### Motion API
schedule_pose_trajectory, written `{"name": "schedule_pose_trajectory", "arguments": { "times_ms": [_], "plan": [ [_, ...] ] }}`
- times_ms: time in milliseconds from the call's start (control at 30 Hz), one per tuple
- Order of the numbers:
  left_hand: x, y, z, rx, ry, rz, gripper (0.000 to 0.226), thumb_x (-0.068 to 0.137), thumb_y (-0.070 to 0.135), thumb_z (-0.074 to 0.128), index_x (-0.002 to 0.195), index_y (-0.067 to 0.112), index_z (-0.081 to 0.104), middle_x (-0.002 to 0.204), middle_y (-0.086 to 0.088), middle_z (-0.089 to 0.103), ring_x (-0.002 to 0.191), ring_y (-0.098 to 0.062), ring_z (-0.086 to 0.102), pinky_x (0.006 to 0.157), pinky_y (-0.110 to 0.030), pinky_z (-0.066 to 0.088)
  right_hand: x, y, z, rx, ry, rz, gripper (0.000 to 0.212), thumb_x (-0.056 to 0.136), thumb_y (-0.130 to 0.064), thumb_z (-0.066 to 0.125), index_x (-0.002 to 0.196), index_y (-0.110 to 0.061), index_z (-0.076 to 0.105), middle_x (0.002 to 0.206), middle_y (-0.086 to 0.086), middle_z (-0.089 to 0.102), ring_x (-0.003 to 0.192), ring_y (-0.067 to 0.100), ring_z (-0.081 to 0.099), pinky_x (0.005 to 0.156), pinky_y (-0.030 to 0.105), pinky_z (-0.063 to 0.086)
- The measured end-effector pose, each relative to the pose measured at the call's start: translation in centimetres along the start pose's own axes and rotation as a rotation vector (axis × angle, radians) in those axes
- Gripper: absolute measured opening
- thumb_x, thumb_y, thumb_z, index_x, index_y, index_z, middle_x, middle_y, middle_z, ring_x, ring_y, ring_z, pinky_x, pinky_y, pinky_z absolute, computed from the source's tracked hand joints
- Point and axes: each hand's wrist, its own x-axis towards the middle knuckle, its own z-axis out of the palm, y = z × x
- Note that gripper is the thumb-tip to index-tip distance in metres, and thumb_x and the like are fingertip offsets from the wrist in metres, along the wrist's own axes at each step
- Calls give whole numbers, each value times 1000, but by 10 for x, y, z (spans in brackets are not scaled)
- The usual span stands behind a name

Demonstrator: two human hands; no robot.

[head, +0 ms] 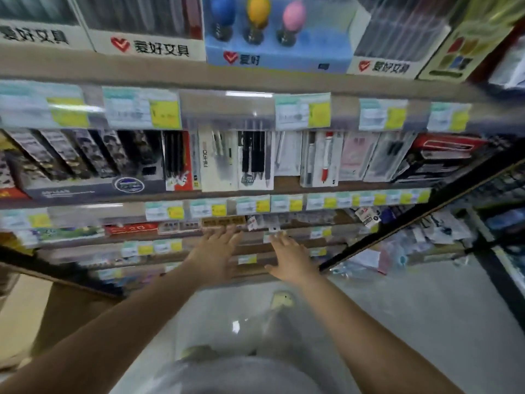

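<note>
Both my arms reach forward toward a lower shelf of a stationery rack. My left hand (216, 253) has its fingers straight and spread, fingertips near a small tan box (223, 221) on the shelf edge. My right hand (289, 257) is also flat with fingers extended, fingertips close to a small white tag (274, 229). Neither hand holds anything. The picture is blurred by motion, so I cannot tell whether the fingertips touch the shelf.
Packs of pens (252, 160) stand on the middle shelf behind price labels (302, 110). Display boxes (277, 32) fill the top shelf. A black rack frame (426, 211) slants at right. Grey floor (412, 308) lies below; a cardboard box (37, 314) sits at left.
</note>
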Motion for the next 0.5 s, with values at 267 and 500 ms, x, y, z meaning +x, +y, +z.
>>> {"name": "schedule_pose_trajectory", "arguments": {
  "times_ms": [267, 500],
  "plan": [
    [87, 42, 26, -173, 149, -213, 72, 86, 53, 45, 147, 23, 20, 147, -8, 37, 133, -30, 33, 111, -42, 21, 63, 76, -4, -81, 87, -152, 74, 84, -45, 58, 146, -29, 22, 151, 3, 32, 137, 26, 32, 110, 42, 27],
    [167, 55, 62, -222, 543, -422, 59, 73, 56, 61, 112, 11, 64, 110, -15, 66, 102, -38, 60, 87, -47, 48, 129, 101, 30, -18, 403, -163, 52, 94, -30, 48, 142, -15, 36, 143, 10, 44, 125, 31, 46, 101, 38, 38]
  ]
}}
